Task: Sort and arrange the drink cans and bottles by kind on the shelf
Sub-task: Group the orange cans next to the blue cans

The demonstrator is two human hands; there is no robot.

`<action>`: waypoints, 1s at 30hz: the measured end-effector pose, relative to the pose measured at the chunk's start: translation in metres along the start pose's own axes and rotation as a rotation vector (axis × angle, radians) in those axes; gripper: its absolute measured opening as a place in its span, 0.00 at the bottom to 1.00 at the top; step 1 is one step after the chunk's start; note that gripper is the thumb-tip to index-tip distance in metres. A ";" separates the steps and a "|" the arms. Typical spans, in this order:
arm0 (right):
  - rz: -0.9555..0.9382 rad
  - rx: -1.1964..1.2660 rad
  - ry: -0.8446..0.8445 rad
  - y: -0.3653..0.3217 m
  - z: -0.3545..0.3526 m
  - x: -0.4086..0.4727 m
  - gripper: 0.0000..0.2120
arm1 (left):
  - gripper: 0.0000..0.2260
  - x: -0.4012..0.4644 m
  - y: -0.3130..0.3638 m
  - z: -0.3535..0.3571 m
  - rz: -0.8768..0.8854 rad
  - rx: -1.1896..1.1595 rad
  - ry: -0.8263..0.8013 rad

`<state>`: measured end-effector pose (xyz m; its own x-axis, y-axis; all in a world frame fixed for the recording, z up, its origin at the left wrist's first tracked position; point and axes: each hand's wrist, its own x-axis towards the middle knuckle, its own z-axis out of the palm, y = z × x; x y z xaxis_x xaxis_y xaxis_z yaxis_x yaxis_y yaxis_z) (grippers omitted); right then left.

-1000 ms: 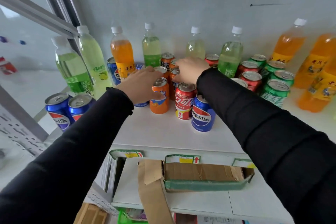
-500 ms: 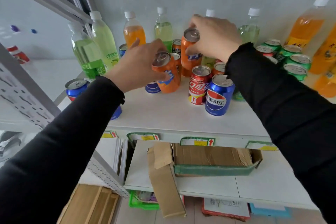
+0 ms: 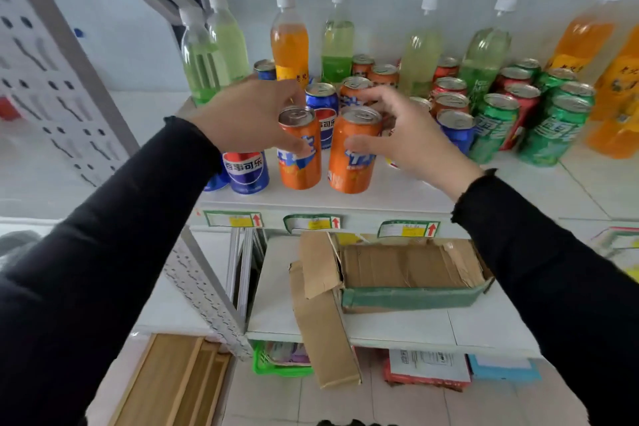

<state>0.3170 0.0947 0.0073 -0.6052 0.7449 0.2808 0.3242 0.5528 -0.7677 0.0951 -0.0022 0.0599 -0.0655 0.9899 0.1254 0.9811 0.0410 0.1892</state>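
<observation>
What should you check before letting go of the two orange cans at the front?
1. Left orange can upright on the shelf: ok.
2. Right orange can upright on the shelf: ok.
3. Both orange cans side by side: ok.
4. Left hand grip closed on its can: ok.
5. Right hand grip: fingers spread, thumb touching; cannot tell if holding.
6. Cans sorted behind them: not ok, a blue can sits among orange ones.

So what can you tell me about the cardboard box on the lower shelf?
The cardboard box is brown, shallow and open on top, and looks empty inside. Its walls are creased and torn, with green tape along the front edge. One long flap hangs off its left end, over the lower shelf's front edge. It sits flat on that white shelf; neither hand touches it.
</observation>
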 end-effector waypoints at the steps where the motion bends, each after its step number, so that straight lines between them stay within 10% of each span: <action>1: 0.011 -0.004 0.011 0.003 0.005 0.001 0.40 | 0.27 0.001 -0.002 0.003 0.005 0.010 -0.011; 30: 0.158 0.112 0.133 0.049 0.084 -0.027 0.29 | 0.27 0.006 -0.018 0.010 0.034 -0.050 -0.168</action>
<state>0.2883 0.0708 -0.0864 -0.4501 0.8655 0.2200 0.3196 0.3862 -0.8653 0.0786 0.0044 0.0471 0.0025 0.9995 -0.0311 0.9717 0.0049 0.2361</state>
